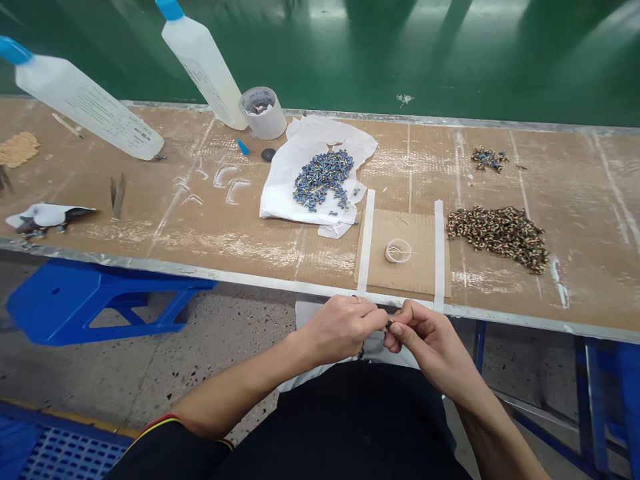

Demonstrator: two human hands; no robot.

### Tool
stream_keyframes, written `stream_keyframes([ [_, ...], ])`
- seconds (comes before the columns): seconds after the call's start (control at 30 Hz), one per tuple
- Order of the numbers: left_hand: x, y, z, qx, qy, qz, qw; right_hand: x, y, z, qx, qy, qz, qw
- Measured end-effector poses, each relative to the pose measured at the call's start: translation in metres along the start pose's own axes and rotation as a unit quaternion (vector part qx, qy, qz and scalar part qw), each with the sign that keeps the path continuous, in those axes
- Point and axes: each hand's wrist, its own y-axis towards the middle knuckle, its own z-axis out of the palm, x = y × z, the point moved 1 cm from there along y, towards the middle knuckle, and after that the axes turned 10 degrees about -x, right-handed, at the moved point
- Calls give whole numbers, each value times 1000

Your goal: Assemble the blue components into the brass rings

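My left hand [343,328] and my right hand [427,337] meet just below the table's front edge, fingertips pinched together on a tiny dark part [389,324] between them. Both hands are closed. Straight ahead on the table lies a cardboard pad [400,227] taped down with two white strips, with a small clear dish [398,251] on it. A pile of blue parts [323,178] rests on white paper [295,200] to the left. A heap of brown-gold parts [497,229] lies to the right.
Two white squeeze bottles with blue caps [87,103] [205,63] lean at the back left beside a tape roll [263,112]. Tweezers [117,195] and a small part cluster [487,159] lie on the table. A blue stool [95,300] stands under it.
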Motion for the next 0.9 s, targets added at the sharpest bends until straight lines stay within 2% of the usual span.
stream_keyframes([
  [0.13,-2,12,-12,18,-26,-42,999,3,2,-2,-41,17,-21,999],
  [0.23,9,20,-27,11,-78,-84,993,4,1,-4,-91,-3,-36,995],
  [0.33,39,26,-44,-76,-71,-144,984,2,-3,-10,-129,-23,-39,991],
  [0.43,80,35,-57,-192,30,-220,956,0,-6,-28,-152,-45,-59,986],
  [0.5,105,42,-61,-217,101,-252,938,4,-1,-48,-186,-72,-86,976],
  [0.53,115,46,-62,-208,133,-263,932,9,4,-60,-212,-90,-104,968],
  [0.63,135,55,-62,-149,202,-280,927,32,36,-100,-293,-163,-163,928],
  [0.7,141,58,-61,-118,216,-290,925,52,70,-125,-316,-219,-188,904],
  [0.8,147,61,-60,-116,183,-312,925,81,129,-154,-345,-267,-196,878],
  [0.9,148,62,-64,-133,136,-314,930,100,175,-172,-355,-282,-196,869],
])
